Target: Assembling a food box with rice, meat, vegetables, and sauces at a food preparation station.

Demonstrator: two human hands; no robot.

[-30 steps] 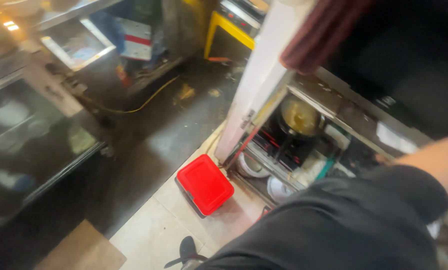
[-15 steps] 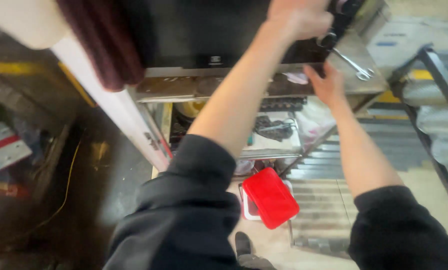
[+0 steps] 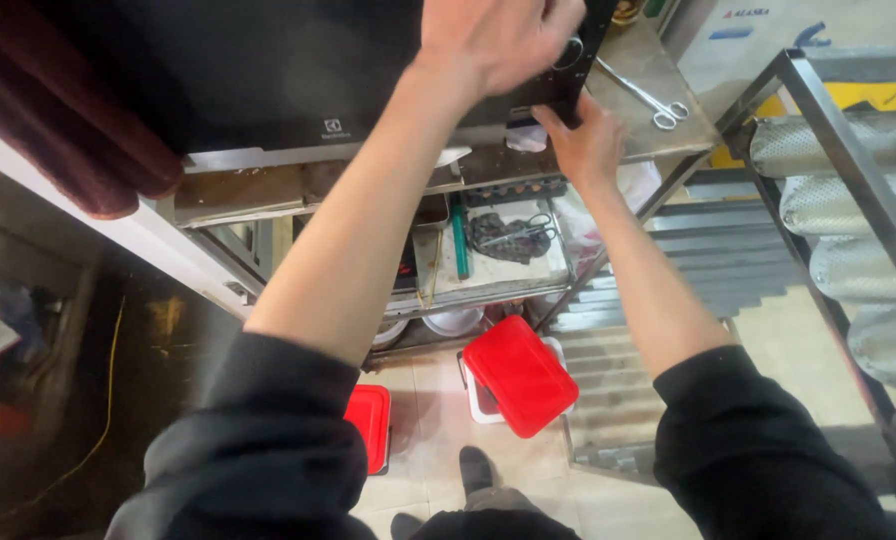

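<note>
A big black oven [image 3: 268, 70] stands on a steel table [image 3: 668, 125]. My left hand [image 3: 493, 35] reaches across the oven's right front, fingers bent at its control panel near a round knob [image 3: 568, 52]; the hand is blurred and its grip is unclear. My right hand [image 3: 588, 140] is closed on the oven's lower right corner from below. Both arms wear black sleeves pushed up.
Steel scissors [image 3: 658, 100] lie on the table top beside the oven. A lower shelf [image 3: 493, 285] holds a green-handled tool [image 3: 460, 240] and dark scissors [image 3: 513, 235]. Two red-lidded boxes [image 3: 520, 375] [image 3: 370, 425] sit on the floor. A steel rack [image 3: 848, 200] stands at right, a dark red curtain [image 3: 68, 130] at left.
The view has swung from the dark floor at left onto the oven. Both hands came up to its right side; the left hand shifted slightly left along the panel.
</note>
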